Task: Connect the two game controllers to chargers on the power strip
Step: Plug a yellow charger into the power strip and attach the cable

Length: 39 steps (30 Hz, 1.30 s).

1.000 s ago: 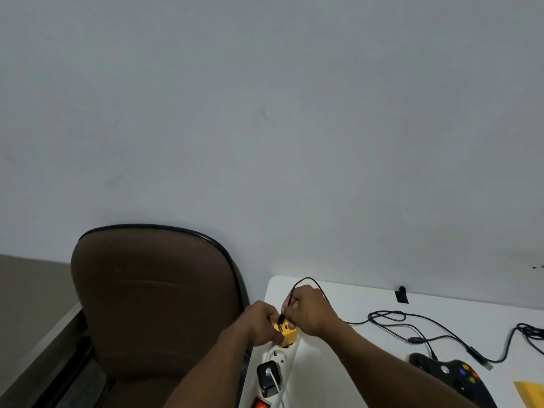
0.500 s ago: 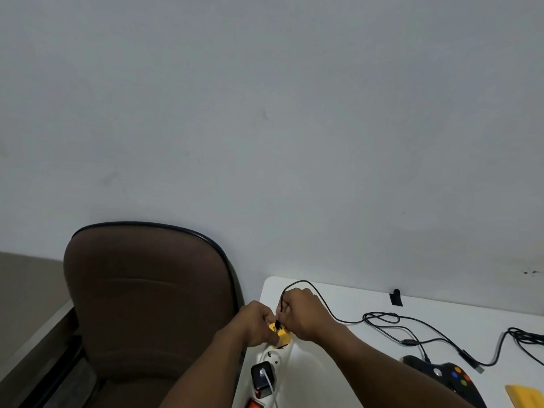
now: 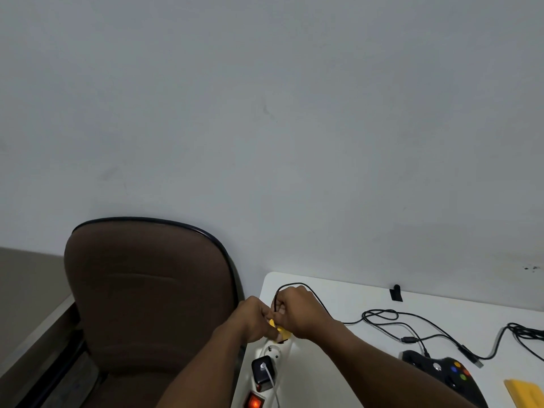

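Note:
A yellow charger (image 3: 282,332) sits at the far end of the white power strip (image 3: 275,353) on the white table (image 3: 338,378). My left hand (image 3: 254,318) grips the charger from the left. My right hand (image 3: 297,312) pinches the plug end of a black cable (image 3: 323,306) right at the charger; the plug tip is hidden by my fingers. The cable runs right across the table to a black game controller (image 3: 441,371) with coloured buttons. A black charger (image 3: 263,371) with a white cable is plugged into the strip nearer me.
A brown office chair (image 3: 147,290) stands left of the table. A second black cable with a loose USB plug (image 3: 474,359) lies at the right. A yellow object (image 3: 527,393) is at the bottom right corner. A black clip (image 3: 396,293) sits at the table's back edge. The strip's red switch (image 3: 254,403) glows.
My right hand has brought the cable plug down onto the yellow charger, and my fingers now cover it. The view has shifted slightly; my left hand keeps its hold.

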Each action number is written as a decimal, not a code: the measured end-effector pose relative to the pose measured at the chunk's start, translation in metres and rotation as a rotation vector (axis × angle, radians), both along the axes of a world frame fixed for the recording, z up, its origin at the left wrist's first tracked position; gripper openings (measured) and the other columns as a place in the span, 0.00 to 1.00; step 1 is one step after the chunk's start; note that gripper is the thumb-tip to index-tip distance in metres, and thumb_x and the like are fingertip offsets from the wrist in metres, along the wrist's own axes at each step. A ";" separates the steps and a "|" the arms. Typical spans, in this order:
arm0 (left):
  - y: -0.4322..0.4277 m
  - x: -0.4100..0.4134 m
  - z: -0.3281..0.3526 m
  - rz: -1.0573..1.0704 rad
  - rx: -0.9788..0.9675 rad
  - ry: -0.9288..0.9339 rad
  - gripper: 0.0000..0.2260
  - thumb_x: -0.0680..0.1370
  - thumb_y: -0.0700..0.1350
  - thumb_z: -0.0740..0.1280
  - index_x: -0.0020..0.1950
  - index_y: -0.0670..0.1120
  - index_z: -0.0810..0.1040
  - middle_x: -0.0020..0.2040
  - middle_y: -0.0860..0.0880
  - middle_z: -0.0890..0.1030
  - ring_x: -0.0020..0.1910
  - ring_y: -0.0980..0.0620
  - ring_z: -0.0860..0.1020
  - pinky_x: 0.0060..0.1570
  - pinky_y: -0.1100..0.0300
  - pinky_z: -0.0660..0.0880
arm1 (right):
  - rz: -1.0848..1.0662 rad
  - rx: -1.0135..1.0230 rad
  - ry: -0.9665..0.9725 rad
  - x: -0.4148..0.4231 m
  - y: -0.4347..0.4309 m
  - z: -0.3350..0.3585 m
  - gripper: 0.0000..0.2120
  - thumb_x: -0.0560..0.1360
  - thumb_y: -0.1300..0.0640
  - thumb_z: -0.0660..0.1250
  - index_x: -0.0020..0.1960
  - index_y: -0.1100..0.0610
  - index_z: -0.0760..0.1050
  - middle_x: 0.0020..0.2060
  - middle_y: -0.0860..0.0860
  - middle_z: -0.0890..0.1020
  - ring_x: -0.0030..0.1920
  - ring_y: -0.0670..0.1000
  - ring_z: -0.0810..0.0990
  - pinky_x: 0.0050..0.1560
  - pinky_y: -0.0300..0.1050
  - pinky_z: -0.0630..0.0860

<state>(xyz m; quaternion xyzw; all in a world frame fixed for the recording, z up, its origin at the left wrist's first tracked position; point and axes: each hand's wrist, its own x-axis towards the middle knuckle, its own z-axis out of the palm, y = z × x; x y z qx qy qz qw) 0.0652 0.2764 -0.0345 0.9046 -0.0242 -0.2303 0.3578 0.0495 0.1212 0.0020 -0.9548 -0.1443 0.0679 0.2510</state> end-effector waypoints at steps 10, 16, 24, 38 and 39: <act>0.003 -0.001 0.001 -0.023 -0.048 0.000 0.13 0.62 0.44 0.83 0.45 0.49 0.89 0.42 0.47 0.87 0.37 0.55 0.77 0.43 0.58 0.79 | 0.012 -0.063 -0.026 -0.002 -0.001 -0.004 0.08 0.72 0.54 0.64 0.42 0.57 0.80 0.41 0.56 0.85 0.44 0.58 0.80 0.41 0.45 0.72; 0.003 0.000 -0.001 -0.026 -0.037 -0.001 0.12 0.62 0.45 0.83 0.43 0.49 0.89 0.39 0.47 0.86 0.35 0.54 0.76 0.40 0.60 0.78 | 0.017 -0.075 0.010 -0.002 0.000 -0.008 0.06 0.72 0.55 0.65 0.37 0.54 0.74 0.40 0.58 0.83 0.41 0.58 0.78 0.40 0.47 0.72; 0.000 -0.001 -0.003 -0.031 0.048 -0.021 0.11 0.62 0.47 0.83 0.41 0.48 0.87 0.34 0.53 0.82 0.35 0.55 0.74 0.40 0.62 0.76 | -0.052 0.000 0.028 -0.008 -0.001 -0.013 0.07 0.73 0.53 0.65 0.44 0.55 0.78 0.46 0.56 0.83 0.50 0.58 0.79 0.46 0.47 0.73; -0.035 -0.043 0.038 0.119 0.158 -0.308 0.42 0.68 0.56 0.78 0.77 0.47 0.65 0.71 0.45 0.71 0.71 0.47 0.71 0.69 0.55 0.70 | -0.202 0.036 0.041 -0.064 -0.106 0.014 0.08 0.75 0.50 0.64 0.49 0.51 0.80 0.48 0.51 0.84 0.52 0.55 0.81 0.54 0.48 0.78; -0.041 -0.049 0.043 0.134 0.177 -0.380 0.41 0.69 0.58 0.77 0.77 0.47 0.65 0.72 0.44 0.70 0.72 0.46 0.69 0.70 0.54 0.69 | -0.202 0.031 0.039 -0.071 -0.116 0.014 0.08 0.75 0.50 0.64 0.49 0.51 0.79 0.48 0.51 0.84 0.52 0.55 0.81 0.54 0.48 0.77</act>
